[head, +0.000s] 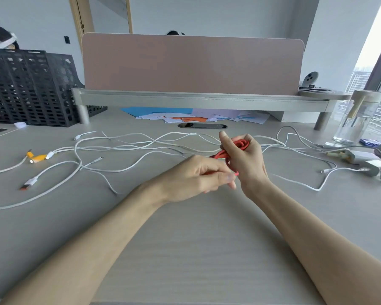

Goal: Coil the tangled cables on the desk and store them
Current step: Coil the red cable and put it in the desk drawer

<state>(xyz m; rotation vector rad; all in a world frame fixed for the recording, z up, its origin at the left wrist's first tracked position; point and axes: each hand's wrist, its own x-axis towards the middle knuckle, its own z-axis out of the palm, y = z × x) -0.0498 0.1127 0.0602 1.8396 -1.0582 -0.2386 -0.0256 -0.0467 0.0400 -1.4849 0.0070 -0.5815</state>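
A red cable (240, 144) is wound into a small coil above the middle of the desk. My right hand (246, 161) grips the coil, thumb raised. My left hand (198, 177) pinches the cable's loose end just below the coil. Several white cables (128, 146) lie tangled across the desk (185, 249) behind my hands, running from the left edge to the right side. One white cable at the left ends in an orange-tipped plug (28, 183). A yellow-orange connector (39, 158) lies further back at the left.
A black mesh file rack (29, 89) stands back left. A grey monitor shelf (196, 99) with a pink divider spans the back, coloured papers (185, 116) under it. A glass jar (356, 116) and chargers (361, 159) sit at the right. People sit beyond the divider.
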